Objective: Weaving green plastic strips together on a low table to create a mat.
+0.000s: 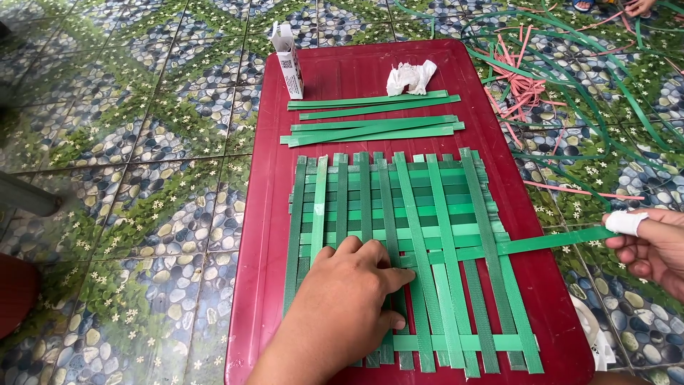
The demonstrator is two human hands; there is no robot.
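Head view, only one. Left hand (pixel 349 303) lies flat, palm down, on the woven green mat (pixel 406 235), fingers together and stretched toward the mat's middle, pressing the strips down; it grips nothing. Right hand (pixel 652 246) is off the table's right edge, a white bandage on one finger (pixel 627 222), thumb and fingers pinched on the end of one horizontal green strip (pixel 548 241). That strip runs from the right fingertips leftward into the weave and passes just ahead of the left fingertips.

The mat sits on a dark red table (pixel 342 71). Beyond the left fingertips, well apart, lie loose green strips (pixel 374 117) in two bundles.

Risks, as judgement: pulling the strip too hard could drag the uprights sideways and open gaps, since only the left palm holds them. If the palm lifts, the lower loose ends may spring up. The strip could also slip from the pinch, the bandaged finger giving poor grip.

Counts: about ten upright strips in the mat; crosswise ones overlap too much to count exactly. Loose bundles: two, strips inside not countable. One white carton (pixel 288 60), upright, far corner. One crumpled white tissue (pixel 410 77). A tangle of pink and green offcuts (pixel 541 78) on the tiled floor, beyond the right hand.
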